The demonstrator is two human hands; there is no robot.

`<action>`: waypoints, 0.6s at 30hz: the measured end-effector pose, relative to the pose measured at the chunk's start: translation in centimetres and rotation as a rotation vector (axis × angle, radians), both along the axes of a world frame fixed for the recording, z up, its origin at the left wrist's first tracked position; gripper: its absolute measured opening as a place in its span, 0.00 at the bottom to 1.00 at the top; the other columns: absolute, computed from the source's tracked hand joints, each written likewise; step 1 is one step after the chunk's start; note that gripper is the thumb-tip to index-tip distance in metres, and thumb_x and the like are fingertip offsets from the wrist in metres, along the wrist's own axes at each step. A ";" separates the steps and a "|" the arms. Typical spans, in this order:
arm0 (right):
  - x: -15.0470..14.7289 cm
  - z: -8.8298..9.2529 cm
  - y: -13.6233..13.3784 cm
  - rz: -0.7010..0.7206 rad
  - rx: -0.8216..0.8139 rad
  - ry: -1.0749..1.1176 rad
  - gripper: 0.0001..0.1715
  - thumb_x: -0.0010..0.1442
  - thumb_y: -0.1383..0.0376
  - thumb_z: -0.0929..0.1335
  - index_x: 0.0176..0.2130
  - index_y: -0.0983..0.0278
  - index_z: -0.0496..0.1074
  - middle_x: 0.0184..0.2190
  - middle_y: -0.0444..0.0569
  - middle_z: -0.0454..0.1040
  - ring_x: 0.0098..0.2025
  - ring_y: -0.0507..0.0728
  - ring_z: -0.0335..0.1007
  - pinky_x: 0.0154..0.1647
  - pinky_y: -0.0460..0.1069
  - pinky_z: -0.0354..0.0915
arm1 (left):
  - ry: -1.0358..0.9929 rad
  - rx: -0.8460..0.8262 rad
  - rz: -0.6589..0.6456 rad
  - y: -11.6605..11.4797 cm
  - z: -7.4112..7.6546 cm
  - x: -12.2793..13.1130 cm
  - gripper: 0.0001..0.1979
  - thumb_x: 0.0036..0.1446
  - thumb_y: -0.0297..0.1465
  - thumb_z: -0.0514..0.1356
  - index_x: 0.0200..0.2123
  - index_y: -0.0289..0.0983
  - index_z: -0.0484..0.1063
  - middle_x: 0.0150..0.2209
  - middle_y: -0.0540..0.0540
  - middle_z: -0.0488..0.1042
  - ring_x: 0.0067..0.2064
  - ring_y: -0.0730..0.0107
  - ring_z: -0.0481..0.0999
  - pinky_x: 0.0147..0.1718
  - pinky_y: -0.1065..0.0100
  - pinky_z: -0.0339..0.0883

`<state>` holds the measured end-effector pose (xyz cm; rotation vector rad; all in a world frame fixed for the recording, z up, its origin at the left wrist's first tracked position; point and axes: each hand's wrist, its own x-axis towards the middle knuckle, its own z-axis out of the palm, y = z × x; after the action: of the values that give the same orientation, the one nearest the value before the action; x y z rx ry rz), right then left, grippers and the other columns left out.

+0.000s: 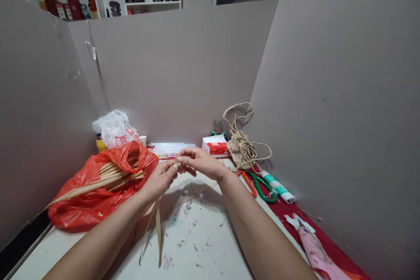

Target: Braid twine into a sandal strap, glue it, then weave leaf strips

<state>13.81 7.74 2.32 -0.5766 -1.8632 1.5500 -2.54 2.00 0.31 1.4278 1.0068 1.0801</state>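
Note:
My left hand (162,178) and my right hand (201,162) meet above the middle of the table, their fingertips pinched together on a small pale bit of dried plant strip. Long flat tan strips (159,232) hang below my left hand toward the tabletop. A thinner strand (197,193) stretches to the right under my right hand. My fingers hide most of the piece they grip. On the left, an open red plastic bag (82,203) holds a bundle of similar dried strips (121,173), one long end sticking out to the left.
Grey partitions (177,74) enclose the white table (197,245), which has scattered scraps. A coil of braided straw cord (243,148), a red-and-white box (215,145), green-handled scissors (262,188) and a green-and-white roll (278,187) lie at right. A white plastic bag (114,129) stands back left.

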 end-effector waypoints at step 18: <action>-0.6 -0.4 0.1 -0.081 0.084 -0.029 0.15 0.52 0.57 0.70 0.27 0.65 0.66 0.18 0.42 0.69 0.18 0.47 0.57 0.17 0.42 0.55 | 0.008 0.004 0.011 0.3 -0.8 0.1 0.16 0.55 0.44 0.56 0.28 0.37 0.64 0.16 0.60 0.50 0.17 0.81 0.44 0.16 0.74 0.39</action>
<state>13.19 7.85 1.95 -0.6307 -1.8931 1.4109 -2.47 2.26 -0.50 1.4324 1.0205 1.0855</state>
